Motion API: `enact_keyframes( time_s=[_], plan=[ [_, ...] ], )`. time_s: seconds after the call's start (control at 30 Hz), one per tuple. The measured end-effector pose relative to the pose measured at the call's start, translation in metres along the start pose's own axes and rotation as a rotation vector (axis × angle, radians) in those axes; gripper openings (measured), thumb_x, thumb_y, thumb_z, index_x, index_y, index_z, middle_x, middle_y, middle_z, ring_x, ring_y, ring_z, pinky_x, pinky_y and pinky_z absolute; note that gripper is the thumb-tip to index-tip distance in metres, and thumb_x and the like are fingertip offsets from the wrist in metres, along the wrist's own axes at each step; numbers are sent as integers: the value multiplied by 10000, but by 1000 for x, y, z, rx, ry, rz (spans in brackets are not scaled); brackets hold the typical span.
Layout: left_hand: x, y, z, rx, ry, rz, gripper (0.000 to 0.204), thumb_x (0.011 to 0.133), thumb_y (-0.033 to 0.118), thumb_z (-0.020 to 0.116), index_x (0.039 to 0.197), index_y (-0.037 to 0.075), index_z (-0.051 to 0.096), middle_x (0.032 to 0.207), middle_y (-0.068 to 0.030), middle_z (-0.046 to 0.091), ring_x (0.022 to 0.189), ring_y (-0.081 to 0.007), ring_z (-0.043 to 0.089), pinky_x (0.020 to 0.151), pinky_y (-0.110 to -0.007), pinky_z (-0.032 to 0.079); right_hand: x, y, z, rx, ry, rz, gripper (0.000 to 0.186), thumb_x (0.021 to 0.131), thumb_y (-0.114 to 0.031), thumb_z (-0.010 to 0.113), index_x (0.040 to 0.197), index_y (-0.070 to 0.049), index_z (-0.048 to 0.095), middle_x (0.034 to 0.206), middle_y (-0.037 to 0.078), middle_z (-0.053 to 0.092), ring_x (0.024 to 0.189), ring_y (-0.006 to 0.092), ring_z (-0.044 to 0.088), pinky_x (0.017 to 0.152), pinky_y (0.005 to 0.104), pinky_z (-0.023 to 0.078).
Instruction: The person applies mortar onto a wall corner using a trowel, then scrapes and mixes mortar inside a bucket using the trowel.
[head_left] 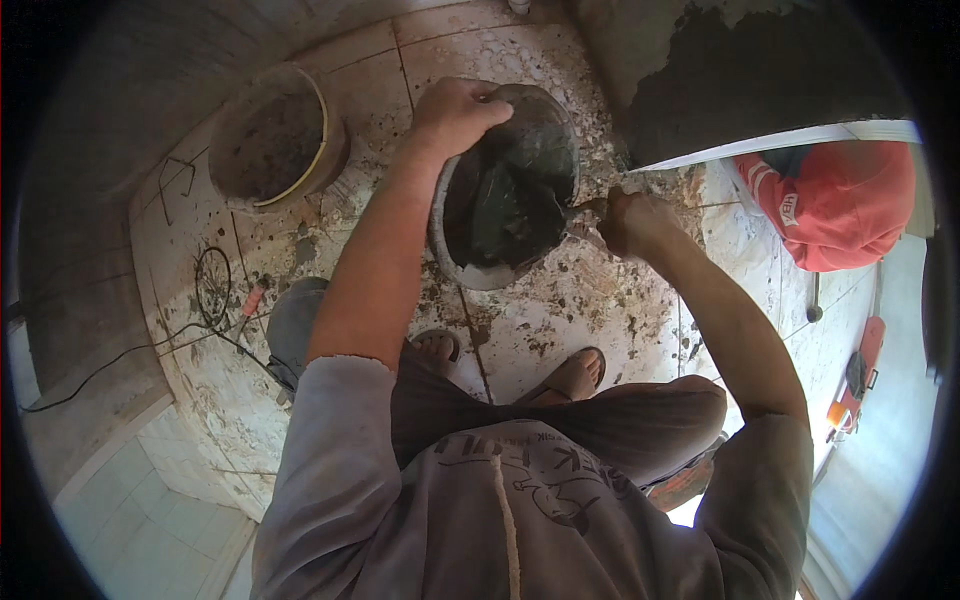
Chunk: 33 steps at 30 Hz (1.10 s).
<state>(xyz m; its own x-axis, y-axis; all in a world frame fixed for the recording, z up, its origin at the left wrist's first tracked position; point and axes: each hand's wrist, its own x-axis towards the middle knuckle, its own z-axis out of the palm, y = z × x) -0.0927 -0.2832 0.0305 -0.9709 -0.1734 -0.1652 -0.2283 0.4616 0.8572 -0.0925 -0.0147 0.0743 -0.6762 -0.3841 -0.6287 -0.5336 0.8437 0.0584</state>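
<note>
My left hand (460, 115) is closed over the far left rim of a dark, grimy bucket (440, 235), which leans on the floor in front of me. Inside the bucket is wet grey mortar (515, 215). My right hand (635, 225) is closed around the handle of a trowel (588, 208) at the bucket's right rim. Only a short part of the trowel shows clearly; its blade blends into the dark mortar and I cannot make out its outline.
A second bucket (327, 135) with a pale rim stands at the left. Near it lie a bent wire (175, 185), a black cable (110, 358) and an orange-handled tool (254, 297). A person in a red hooded top (850, 205) is at the right, beside a freshly plastered wall (750, 75). Splatter covers the tiles.
</note>
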Motion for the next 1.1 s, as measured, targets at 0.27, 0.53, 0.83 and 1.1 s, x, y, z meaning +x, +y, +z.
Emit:
enact_keyframes(
  time_s=[0.27, 0.53, 0.83, 1.1],
  plan=[
    [-9, 10, 11, -14, -26, -12, 461, 677, 351, 678, 1063, 101, 712, 934, -149, 709, 871, -287, 680, 828, -353, 519, 18, -11, 36, -25, -197, -36, 341, 846, -158, 590, 1185, -153, 627, 1102, 132, 653, 1016, 311, 643, 821, 427, 551],
    [-9, 5, 11, 53, -17, -6, 451, 674, 344, 686, 1046, 90, 715, 921, -147, 707, 868, -280, 680, 815, -358, 525, 11, -20, 62, 118, -312, -191, 341, 804, -119, 573, 1139, -142, 638, 1071, 142, 657, 1021, 306, 634, 825, 446, 523],
    [0, 5, 8, -3, -33, -22, 445, 692, 356, 702, 1041, 80, 711, 891, -138, 705, 848, -265, 674, 805, -356, 520, -22, -41, 151, 935, -444, -304, 130, 754, -103, 604, 810, 9, 570, 594, 103, 566, 516, 181, 579, 481, 338, 466],
    [-2, 2, 9, -3, 18, 8, 442, 682, 338, 726, 1033, 70, 715, 894, -131, 707, 838, -241, 676, 785, -351, 516, -56, -81, 142, 1364, -654, -85, 133, 715, -106, 651, 748, 5, 586, 582, 79, 572, 500, 161, 570, 449, 314, 450]
  ],
)
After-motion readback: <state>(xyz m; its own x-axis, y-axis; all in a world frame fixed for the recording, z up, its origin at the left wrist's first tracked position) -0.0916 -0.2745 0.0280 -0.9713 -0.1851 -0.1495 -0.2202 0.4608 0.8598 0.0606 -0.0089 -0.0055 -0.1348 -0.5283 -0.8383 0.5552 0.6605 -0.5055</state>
